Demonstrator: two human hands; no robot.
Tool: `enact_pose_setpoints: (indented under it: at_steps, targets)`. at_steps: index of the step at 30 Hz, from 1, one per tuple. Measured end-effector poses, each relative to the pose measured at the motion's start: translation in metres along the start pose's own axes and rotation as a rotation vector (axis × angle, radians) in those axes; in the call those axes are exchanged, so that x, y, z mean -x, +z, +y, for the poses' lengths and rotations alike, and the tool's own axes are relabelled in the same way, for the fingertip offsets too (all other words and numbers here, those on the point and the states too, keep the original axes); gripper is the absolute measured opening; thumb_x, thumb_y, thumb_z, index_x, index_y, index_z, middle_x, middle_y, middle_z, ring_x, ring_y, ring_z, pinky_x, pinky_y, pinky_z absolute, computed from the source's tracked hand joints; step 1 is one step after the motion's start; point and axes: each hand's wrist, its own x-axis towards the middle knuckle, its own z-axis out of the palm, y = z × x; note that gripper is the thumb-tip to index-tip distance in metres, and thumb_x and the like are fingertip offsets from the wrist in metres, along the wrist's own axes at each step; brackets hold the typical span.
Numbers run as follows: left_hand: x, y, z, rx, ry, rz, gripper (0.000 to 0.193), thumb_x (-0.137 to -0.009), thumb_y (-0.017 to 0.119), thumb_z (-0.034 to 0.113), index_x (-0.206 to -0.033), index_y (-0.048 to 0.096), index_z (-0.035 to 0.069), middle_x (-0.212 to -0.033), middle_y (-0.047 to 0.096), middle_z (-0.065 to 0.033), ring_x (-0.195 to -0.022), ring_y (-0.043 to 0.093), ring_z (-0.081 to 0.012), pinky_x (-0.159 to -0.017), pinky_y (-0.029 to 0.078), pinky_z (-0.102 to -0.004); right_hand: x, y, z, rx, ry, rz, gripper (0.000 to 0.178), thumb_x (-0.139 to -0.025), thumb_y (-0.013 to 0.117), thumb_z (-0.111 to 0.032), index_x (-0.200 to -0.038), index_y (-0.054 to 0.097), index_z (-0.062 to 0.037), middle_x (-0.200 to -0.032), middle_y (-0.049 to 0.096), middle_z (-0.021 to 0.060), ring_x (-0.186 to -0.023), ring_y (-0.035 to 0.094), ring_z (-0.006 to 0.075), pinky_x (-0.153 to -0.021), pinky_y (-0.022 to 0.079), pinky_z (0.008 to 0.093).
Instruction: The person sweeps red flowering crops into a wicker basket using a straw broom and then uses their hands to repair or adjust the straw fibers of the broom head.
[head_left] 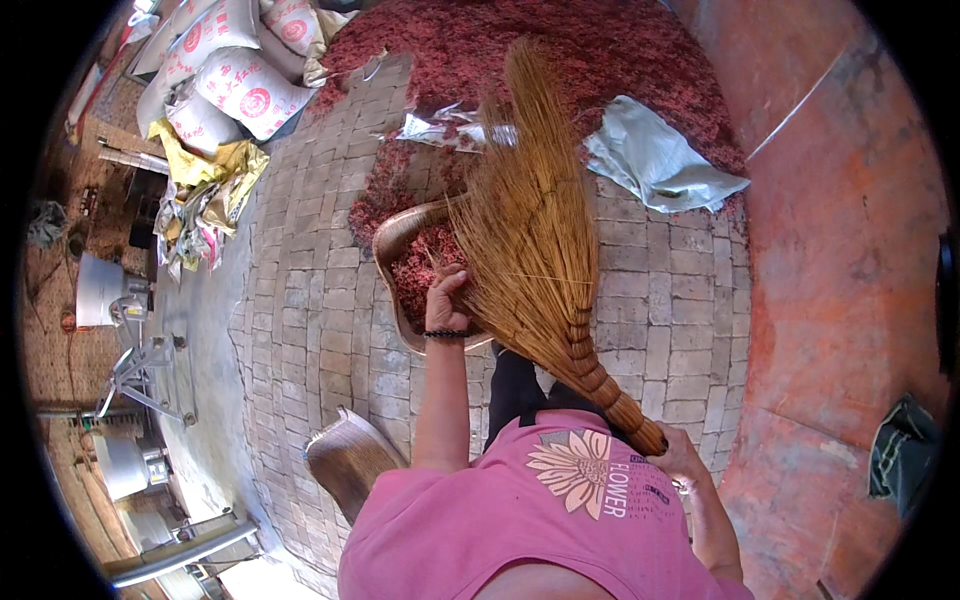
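While right hand (pixel 680 456) clasps broom (pixel 560 270), left hand (pixel 447 302) half-curled, near bristles (pixel 490 235)

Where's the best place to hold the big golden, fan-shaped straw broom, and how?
Hold the golden, fan-shaped straw broom by its narrow, ringed handle, probably best from the lower right: that end is slim, tightly bound and points that way, while the bristles spread wide.
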Motion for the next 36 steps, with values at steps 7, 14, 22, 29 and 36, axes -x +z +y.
enact_pose_setpoints:
  at_steps: [7, 14, 22, 29, 36]
  targets:
    - [-0.009, -0.015, 0.039, -0.284, 0.088, 0.068, 0.046, -0.077, 0.057, -0.001, -0.122, 0.048, 0.005, -0.112, 0.058, -0.0116, -0.091, 0.061, -0.0216, -0.066, 0.056, -0.0350, 0.004, 0.001, -0.021, 0.370, 0.021, 0.176, 0.043, -0.060, 0.068, -0.016, -0.099, 0.055, -0.0022, -0.079, 0.062, 0.0167, -0.073, 0.063, 0.0328, -0.067, 0.050, 0.0390]
    - [0.070, 0.021, -0.024, -0.559, -0.158, -0.473, 0.059, -0.080, 0.058, 0.008, -0.133, 0.032, 0.007, -0.119, 0.052, -0.0090, -0.101, 0.056, -0.0239, -0.087, 0.049, -0.0454, -0.014, 0.009, -0.018, 0.668, -0.183, 0.780, 0.051, -0.060, 0.068, -0.008, -0.107, 0.049, -0.0050, -0.083, 0.055, 0.0137, -0.074, 0.057, 0.0344, -0.064, 0.046, 0.0430]
    - [0.094, 0.085, -0.075, 0.022, -0.378, -0.376, 0.032, -0.086, 0.059, 0.021, -0.113, 0.055, 0.004, -0.102, 0.062, -0.0073, -0.101, 0.058, -0.0219, -0.091, 0.046, -0.0405, -0.026, 0.022, -0.025, 0.618, -0.264, 0.813, 0.057, -0.062, 0.068, -0.007, -0.115, 0.048, -0.0042, -0.092, 0.053, 0.0160, -0.086, 0.052, 0.0358, -0.074, 0.042, 0.0443]
    - [0.099, 0.089, -0.089, -0.091, -0.425, -0.422, 0.038, -0.086, 0.058, 0.017, -0.121, 0.050, 0.004, -0.112, 0.060, -0.0083, -0.103, 0.058, -0.0216, -0.090, 0.047, -0.0395, -0.019, -0.014, -0.074, 0.292, -0.354, 0.627, 0.043, -0.066, 0.064, -0.007, -0.108, 0.055, -0.0037, -0.092, 0.059, 0.0138, -0.087, 0.057, 0.0307, -0.077, 0.045, 0.0398]
    - [0.129, 0.114, -0.099, -0.192, -0.404, -0.520, 0.037, -0.084, 0.059, 0.007, -0.120, 0.051, 0.004, -0.116, 0.058, -0.0089, -0.108, 0.056, -0.0231, -0.093, 0.046, -0.0408, -0.063, -0.035, -0.151, 0.058, -0.531, 0.772, 0.019, -0.075, 0.061, 0.002, -0.092, 0.060, -0.0033, -0.080, 0.060, 0.0114, -0.072, 0.061, 0.0245, -0.064, 0.048, 0.0310]
